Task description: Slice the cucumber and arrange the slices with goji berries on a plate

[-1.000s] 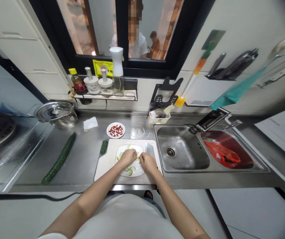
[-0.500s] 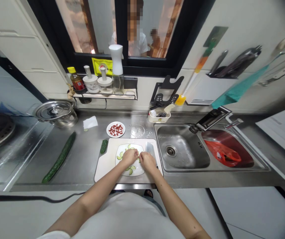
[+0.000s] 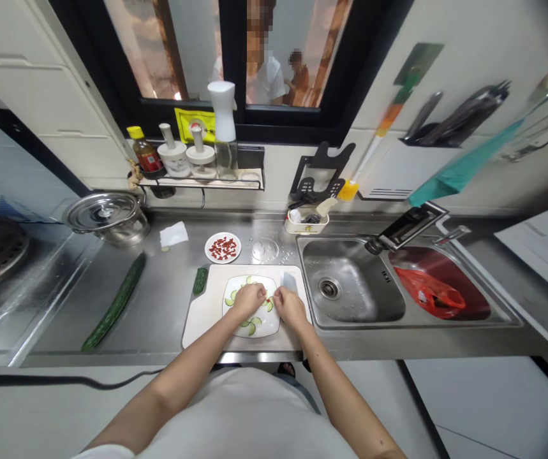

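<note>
A white squarish plate (image 3: 268, 324) lies on a pale cutting board (image 3: 204, 328), with thin cucumber slices (image 3: 251, 327) in small fanned groups on it. Over the plate's middle, my left hand (image 3: 249, 299) has its fingers pinched together; anything between them is too small to make out. My right hand (image 3: 289, 306) is also closed in a pinch at the plate's right side, and its fingertips hide what they may hold. A small red piece (image 3: 268, 300) shows among slices between both hands. Behind my right hand, a knife blade (image 3: 288, 279) rests on the board, partly covered.
A small plate of red pieces (image 3: 222, 248) stands behind the board. Left are a cucumber stub (image 3: 200, 280), a long cucumber (image 3: 115, 303), a white tissue (image 3: 173, 234) and a lidded pot (image 3: 111, 217). A sink (image 3: 350, 299) borders the board's right, with a red bag (image 3: 431, 293) beyond.
My right hand has shifted slightly right, away from the left, widening the gap. A red piece on the slices now shows between them. My left hand has barely moved.
</note>
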A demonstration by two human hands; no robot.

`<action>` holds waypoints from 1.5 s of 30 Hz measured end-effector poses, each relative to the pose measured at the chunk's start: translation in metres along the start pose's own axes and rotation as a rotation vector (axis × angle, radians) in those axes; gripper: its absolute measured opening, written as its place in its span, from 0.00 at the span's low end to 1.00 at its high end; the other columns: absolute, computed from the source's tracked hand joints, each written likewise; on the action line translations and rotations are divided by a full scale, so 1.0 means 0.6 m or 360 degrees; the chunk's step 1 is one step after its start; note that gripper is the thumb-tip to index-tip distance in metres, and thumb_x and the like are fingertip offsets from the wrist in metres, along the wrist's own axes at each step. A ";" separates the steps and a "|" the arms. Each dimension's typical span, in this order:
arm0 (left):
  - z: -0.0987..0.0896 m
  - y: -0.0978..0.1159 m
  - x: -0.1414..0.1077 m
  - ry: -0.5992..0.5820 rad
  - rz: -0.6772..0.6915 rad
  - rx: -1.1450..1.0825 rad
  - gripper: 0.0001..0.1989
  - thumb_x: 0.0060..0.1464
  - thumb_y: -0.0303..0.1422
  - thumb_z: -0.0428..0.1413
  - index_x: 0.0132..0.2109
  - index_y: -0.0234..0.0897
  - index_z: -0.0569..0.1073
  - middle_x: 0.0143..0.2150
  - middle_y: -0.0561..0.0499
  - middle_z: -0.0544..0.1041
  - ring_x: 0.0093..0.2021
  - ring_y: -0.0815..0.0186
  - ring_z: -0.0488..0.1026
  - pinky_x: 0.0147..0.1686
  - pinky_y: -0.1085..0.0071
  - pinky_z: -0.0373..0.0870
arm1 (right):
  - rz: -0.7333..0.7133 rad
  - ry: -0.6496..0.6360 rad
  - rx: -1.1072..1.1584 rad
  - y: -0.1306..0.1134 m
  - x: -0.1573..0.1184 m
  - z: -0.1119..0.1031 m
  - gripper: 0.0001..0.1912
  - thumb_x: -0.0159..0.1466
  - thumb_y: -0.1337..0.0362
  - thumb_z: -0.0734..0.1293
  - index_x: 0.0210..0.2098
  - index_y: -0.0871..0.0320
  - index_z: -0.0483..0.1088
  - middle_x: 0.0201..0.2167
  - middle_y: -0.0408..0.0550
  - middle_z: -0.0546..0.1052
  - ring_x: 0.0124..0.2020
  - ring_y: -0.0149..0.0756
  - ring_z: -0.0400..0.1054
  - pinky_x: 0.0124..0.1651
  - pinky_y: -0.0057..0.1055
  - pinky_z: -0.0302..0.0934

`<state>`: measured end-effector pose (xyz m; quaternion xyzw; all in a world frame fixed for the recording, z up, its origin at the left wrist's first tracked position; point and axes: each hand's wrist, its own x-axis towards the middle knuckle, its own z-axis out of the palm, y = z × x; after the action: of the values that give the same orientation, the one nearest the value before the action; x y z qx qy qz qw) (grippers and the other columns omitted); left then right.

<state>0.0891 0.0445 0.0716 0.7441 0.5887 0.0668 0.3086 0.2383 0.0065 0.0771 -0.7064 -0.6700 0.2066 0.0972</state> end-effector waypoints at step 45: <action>-0.028 -0.036 0.020 0.0289 -0.0098 -0.0542 0.06 0.49 0.32 0.55 0.34 0.37 0.76 0.28 0.55 0.76 0.28 0.71 0.70 0.28 0.78 0.59 | -0.0088 0.0208 0.0380 -0.023 -0.038 -0.014 0.15 0.64 0.58 0.55 0.32 0.58 0.69 0.24 0.45 0.72 0.26 0.32 0.64 0.29 0.25 0.50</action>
<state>0.0668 0.0647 0.0700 0.6538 0.6167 0.2229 0.3776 0.2290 -0.0135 0.0942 -0.6830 -0.6522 0.2357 0.2295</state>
